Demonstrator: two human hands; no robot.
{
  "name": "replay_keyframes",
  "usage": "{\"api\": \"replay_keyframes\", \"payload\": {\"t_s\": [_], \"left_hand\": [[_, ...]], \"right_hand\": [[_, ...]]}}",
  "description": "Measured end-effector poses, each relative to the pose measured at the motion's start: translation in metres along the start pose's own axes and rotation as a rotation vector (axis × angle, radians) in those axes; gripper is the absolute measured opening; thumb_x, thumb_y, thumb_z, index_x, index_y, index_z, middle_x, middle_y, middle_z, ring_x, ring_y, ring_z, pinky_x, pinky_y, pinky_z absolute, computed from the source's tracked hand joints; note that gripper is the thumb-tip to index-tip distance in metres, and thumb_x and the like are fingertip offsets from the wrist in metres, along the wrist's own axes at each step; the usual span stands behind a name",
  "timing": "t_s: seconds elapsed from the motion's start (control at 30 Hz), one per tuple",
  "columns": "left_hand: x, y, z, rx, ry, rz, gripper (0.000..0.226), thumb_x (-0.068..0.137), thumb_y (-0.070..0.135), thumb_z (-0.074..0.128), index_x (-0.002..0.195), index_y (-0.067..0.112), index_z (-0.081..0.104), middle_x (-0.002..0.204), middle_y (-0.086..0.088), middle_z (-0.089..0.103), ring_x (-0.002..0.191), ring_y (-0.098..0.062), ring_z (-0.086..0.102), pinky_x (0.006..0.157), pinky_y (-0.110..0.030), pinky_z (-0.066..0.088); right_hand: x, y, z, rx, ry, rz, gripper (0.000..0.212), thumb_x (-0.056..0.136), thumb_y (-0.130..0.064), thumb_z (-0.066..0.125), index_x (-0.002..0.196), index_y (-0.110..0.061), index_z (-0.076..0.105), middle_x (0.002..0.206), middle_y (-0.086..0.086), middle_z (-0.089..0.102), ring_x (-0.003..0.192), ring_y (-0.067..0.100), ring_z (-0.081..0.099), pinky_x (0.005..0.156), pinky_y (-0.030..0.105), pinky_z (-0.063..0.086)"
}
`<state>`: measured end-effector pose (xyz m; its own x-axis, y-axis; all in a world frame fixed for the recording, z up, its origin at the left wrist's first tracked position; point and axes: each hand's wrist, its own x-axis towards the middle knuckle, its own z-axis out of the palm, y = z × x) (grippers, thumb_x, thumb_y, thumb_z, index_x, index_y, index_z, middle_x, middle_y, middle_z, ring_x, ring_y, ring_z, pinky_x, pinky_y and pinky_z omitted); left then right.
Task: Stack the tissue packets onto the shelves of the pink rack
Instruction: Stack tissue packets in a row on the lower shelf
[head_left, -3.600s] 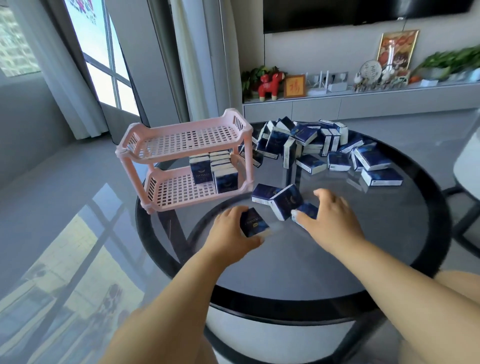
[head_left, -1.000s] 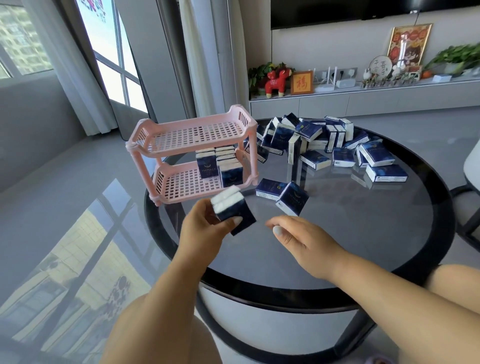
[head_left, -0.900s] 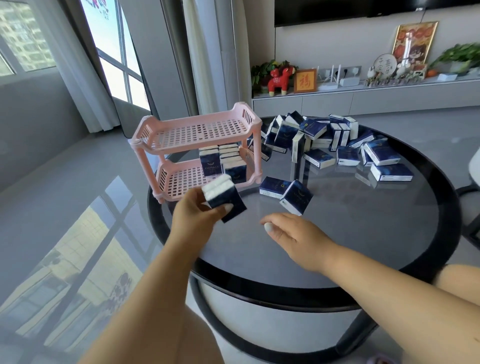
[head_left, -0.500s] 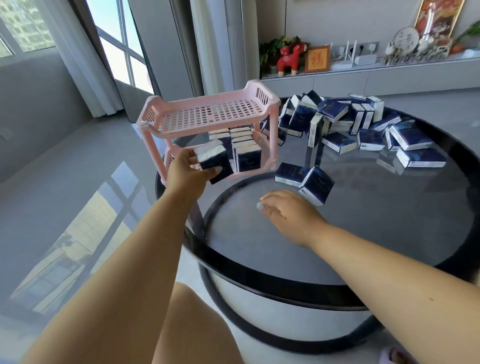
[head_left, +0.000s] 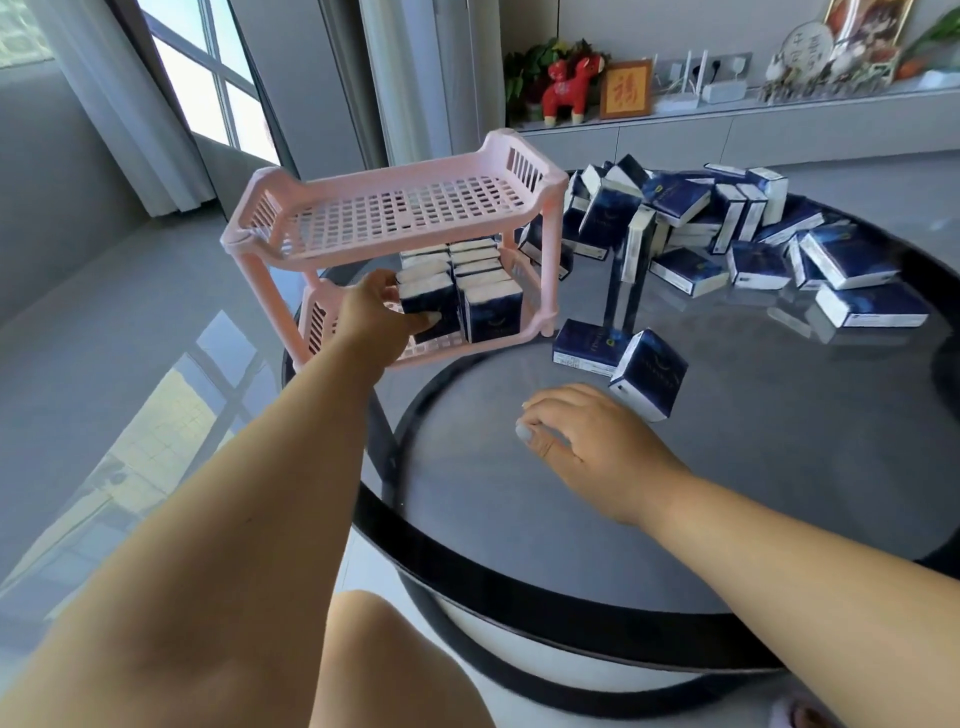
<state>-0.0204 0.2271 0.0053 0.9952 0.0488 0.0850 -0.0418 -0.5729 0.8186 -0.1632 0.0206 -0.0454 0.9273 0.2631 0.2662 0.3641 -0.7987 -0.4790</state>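
Note:
The pink two-shelf rack (head_left: 395, 208) stands at the left of the round glass table (head_left: 727, 467). My left hand (head_left: 376, 314) reaches into its lower shelf and grips dark blue tissue packets (head_left: 428, 306), set upright beside several packets (head_left: 488, 306) standing there in rows. The top shelf holds nothing. My right hand (head_left: 582, 441) rests on the glass with loosely curled fingers, holding nothing. Two loose packets (head_left: 649, 371) lie just beyond it. A heap of many more packets (head_left: 727, 228) covers the far side of the table.
The table has a thick black rim (head_left: 519, 587). Behind it runs a low grey cabinet (head_left: 727, 135) with a red horse figure (head_left: 569, 85), a framed sign and ornaments. Curtains and a window are at the left. My knee (head_left: 384, 660) shows below.
My left hand carried the packets from above the table's front up and into the rack's lower shelf. My right hand stayed on the glass, its fingers curling a little.

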Motion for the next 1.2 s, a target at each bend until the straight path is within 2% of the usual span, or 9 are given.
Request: {"api": "replay_keyframes", "payload": {"t_s": [0.13, 0.33, 0.5, 0.63, 0.7, 0.8, 0.93, 1.03, 1.2], "left_hand": [[0.004, -0.005, 0.007, 0.034, 0.039, 0.03, 0.055, 0.077, 0.022, 0.081, 0.124, 0.014, 0.053, 0.109, 0.008, 0.056, 0.096, -0.014, 0.053, 0.081, -0.027, 0.038], [0.002, -0.01, 0.011, 0.092, 0.104, 0.024, 0.061, 0.076, 0.03, 0.081, 0.125, 0.014, 0.048, 0.116, 0.003, 0.057, 0.099, -0.018, 0.057, 0.078, -0.03, 0.044], [-0.001, -0.005, 0.015, 0.21, 0.111, 0.007, 0.043, 0.083, 0.024, 0.075, 0.117, 0.011, 0.052, 0.097, 0.002, 0.059, 0.084, -0.018, 0.052, 0.07, -0.029, 0.037], [-0.001, -0.002, 0.017, 0.244, 0.075, -0.012, 0.037, 0.084, 0.014, 0.071, 0.117, 0.009, 0.054, 0.088, 0.0, 0.058, 0.085, -0.023, 0.057, 0.072, -0.032, 0.043], [-0.002, -0.002, 0.015, 0.23, 0.061, -0.026, 0.038, 0.084, 0.015, 0.072, 0.118, 0.01, 0.054, 0.09, 0.0, 0.061, 0.089, -0.024, 0.06, 0.072, -0.032, 0.046], [-0.004, -0.003, 0.011, 0.201, 0.064, -0.028, 0.046, 0.083, 0.023, 0.075, 0.122, 0.011, 0.052, 0.101, -0.002, 0.063, 0.087, -0.02, 0.057, 0.065, -0.027, 0.041], [-0.009, -0.003, 0.008, 0.15, 0.109, -0.024, 0.055, 0.08, 0.032, 0.079, 0.123, 0.011, 0.051, 0.11, -0.003, 0.063, 0.094, -0.021, 0.058, 0.076, -0.032, 0.047], [-0.017, -0.003, 0.009, 0.142, 0.166, -0.012, 0.052, 0.079, 0.032, 0.079, 0.12, 0.012, 0.054, 0.112, -0.003, 0.062, 0.1, -0.022, 0.06, 0.085, -0.034, 0.05], [-0.044, 0.007, 0.014, 0.103, 0.278, 0.013, 0.043, 0.084, 0.035, 0.073, 0.118, 0.018, 0.054, 0.113, 0.002, 0.058, 0.097, -0.015, 0.054, 0.078, -0.028, 0.04]], "right_hand": [[0.001, 0.0, 0.001, -0.002, 0.016, -0.013, 0.056, 0.089, -0.056, 0.028, 0.098, -0.018, 0.067, 0.103, -0.006, 0.063, 0.102, 0.012, 0.051, 0.089, 0.022, 0.037], [0.001, 0.0, 0.0, -0.01, 0.002, -0.01, 0.058, 0.087, -0.059, 0.024, 0.101, -0.02, 0.065, 0.106, -0.009, 0.061, 0.104, 0.009, 0.048, 0.09, 0.021, 0.036], [0.002, 0.0, 0.0, -0.011, -0.002, -0.011, 0.057, 0.087, -0.058, 0.025, 0.1, -0.02, 0.065, 0.105, -0.009, 0.061, 0.104, 0.01, 0.049, 0.091, 0.025, 0.04], [0.003, 0.0, 0.0, -0.009, 0.004, -0.009, 0.057, 0.087, -0.058, 0.025, 0.099, -0.02, 0.065, 0.104, -0.008, 0.061, 0.103, 0.01, 0.049, 0.091, 0.026, 0.04], [0.003, 0.0, 0.0, -0.01, 0.007, -0.009, 0.058, 0.087, -0.058, 0.025, 0.099, -0.019, 0.066, 0.104, -0.008, 0.062, 0.103, 0.011, 0.05, 0.09, 0.026, 0.04], [0.003, 0.001, 0.001, -0.01, 0.01, -0.012, 0.057, 0.087, -0.058, 0.025, 0.099, -0.019, 0.066, 0.103, -0.007, 0.062, 0.103, 0.012, 0.051, 0.09, 0.028, 0.041], [0.003, 0.001, 0.001, -0.015, 0.026, -0.015, 0.053, 0.089, -0.055, 0.029, 0.098, -0.018, 0.066, 0.103, -0.007, 0.063, 0.103, 0.013, 0.051, 0.091, 0.03, 0.041], [0.003, 0.001, 0.001, -0.019, 0.037, -0.019, 0.055, 0.087, -0.057, 0.027, 0.096, -0.019, 0.066, 0.102, -0.007, 0.063, 0.102, 0.013, 0.051, 0.09, 0.031, 0.041], [0.003, 0.002, 0.002, -0.038, 0.027, -0.017, 0.052, 0.088, -0.055, 0.029, 0.095, -0.018, 0.065, 0.102, -0.006, 0.063, 0.102, 0.014, 0.051, 0.091, 0.03, 0.04]]}}
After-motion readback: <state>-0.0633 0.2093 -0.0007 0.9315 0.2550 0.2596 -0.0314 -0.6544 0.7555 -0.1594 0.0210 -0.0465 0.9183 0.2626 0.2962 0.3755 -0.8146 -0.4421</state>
